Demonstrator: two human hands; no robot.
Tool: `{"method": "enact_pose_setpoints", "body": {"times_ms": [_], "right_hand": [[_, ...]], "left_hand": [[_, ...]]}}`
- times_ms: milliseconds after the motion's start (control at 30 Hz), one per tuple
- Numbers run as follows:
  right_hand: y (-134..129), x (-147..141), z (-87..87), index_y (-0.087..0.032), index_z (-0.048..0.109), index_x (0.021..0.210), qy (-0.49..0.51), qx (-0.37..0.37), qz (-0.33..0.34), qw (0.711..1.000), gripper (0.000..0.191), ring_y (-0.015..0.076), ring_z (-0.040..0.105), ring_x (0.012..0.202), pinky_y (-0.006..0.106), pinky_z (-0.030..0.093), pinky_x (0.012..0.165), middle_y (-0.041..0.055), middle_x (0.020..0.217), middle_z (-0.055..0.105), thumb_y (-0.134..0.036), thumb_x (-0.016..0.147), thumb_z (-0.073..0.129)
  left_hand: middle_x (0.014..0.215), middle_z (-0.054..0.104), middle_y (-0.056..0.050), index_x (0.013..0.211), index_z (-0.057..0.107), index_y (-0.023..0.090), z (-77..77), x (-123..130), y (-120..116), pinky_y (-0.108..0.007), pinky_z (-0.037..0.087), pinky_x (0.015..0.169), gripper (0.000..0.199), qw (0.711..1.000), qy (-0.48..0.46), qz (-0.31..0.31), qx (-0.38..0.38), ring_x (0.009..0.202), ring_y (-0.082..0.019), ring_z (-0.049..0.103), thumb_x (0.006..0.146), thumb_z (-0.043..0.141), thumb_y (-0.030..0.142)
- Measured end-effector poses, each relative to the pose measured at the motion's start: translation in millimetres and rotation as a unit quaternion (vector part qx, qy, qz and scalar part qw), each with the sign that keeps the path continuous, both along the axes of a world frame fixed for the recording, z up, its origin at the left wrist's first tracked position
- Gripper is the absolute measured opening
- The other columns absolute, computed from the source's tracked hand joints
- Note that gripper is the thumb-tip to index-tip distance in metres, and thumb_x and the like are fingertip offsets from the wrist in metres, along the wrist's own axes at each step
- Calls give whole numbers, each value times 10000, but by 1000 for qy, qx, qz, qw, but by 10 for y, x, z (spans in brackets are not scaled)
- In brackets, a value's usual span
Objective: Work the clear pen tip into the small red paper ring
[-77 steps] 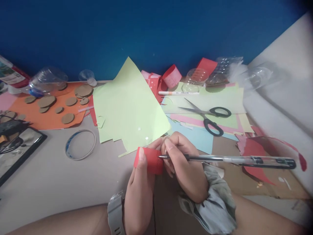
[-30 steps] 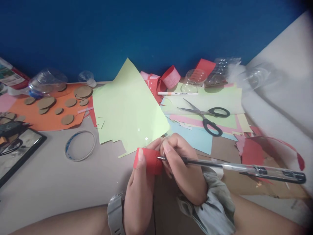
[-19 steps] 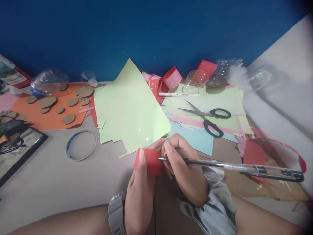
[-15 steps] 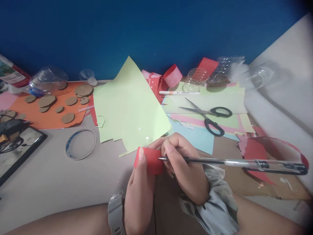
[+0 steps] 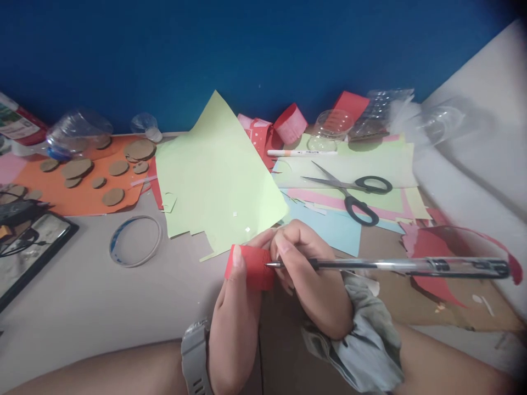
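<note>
My left hand (image 5: 236, 307) pinches a small red paper piece (image 5: 257, 267), thumb on its front face. In my right hand (image 5: 304, 269) is a black and clear pen (image 5: 382, 265), its tip touching or very near the paper's right part, where small dark marks show. Some of my right fingers meet the paper's right edge and are partly hidden. Beyond my hands lies a large light green sheet (image 5: 218, 175) with a jagged lower edge. Open black-handled scissors (image 5: 349, 186) rest on papers to the right.
A tape roll (image 5: 135, 241) lies left of my hands. Cardboard discs (image 5: 113, 196) sit on orange paper (image 5: 45, 195). A dark-framed device (image 5: 37, 252) is at far left. Clear plastic cups (image 5: 333, 126) and red paper rings (image 5: 290, 124) stand near the blue wall.
The pen's rear end has tilted slightly upward, while its tip stays at nearly the same spot on the red paper. The view has shifted slightly.
</note>
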State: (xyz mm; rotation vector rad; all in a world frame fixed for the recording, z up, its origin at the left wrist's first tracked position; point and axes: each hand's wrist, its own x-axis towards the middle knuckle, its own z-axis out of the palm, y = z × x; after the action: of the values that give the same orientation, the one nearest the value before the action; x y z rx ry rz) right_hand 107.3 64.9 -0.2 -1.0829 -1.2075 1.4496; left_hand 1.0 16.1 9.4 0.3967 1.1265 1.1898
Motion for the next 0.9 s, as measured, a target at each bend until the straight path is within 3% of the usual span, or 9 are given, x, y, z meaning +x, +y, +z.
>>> {"method": "enact_pose_setpoints", "body": {"times_ms": [300,433,600,733,900], "right_hand": [[-50,1,-2,-278,496,734,-6,33,-18,999,444,153,399,522,328,349,548,-76,562,440,-424,1117,664],[-58,-1,-26,-272,521,751,-16,50,-14,999,440,153,416,536,329,350,550,-64,592,471,-456,1123,665],[-47,-6,-36,-274,521,753,-23,41,-13,999,447,159,427,547,325,349,536,-59,597,470,-478,1122,668],[-44,0,-29,-274,523,758,-31,51,-9,998,429,161,433,557,324,347,536,-54,608,474,-451,1126,654],[-49,2,-38,-273,521,752,-21,44,-10,999,415,162,429,562,328,350,546,-56,611,464,-410,1119,659]], "left_hand": [[1494,816,-52,1311,839,291,-27,30,-39,-546,376,1395,516,990,-122,64,-10,1587,-348,598,1105,551,666],[1466,822,-69,1332,829,285,-25,30,-25,-574,354,1396,541,991,-116,59,-18,1590,-380,581,1071,600,701],[1537,771,-41,1274,834,287,62,37,29,-551,216,1442,523,995,-90,33,-5,1657,-383,464,1111,520,672],[1562,755,-37,1309,819,293,62,38,17,-540,255,1425,544,995,-97,21,6,1686,-378,412,1130,469,668],[1488,804,-15,1274,842,319,29,27,1,-489,332,1398,527,995,-91,23,15,1655,-346,481,1132,478,672]]}}
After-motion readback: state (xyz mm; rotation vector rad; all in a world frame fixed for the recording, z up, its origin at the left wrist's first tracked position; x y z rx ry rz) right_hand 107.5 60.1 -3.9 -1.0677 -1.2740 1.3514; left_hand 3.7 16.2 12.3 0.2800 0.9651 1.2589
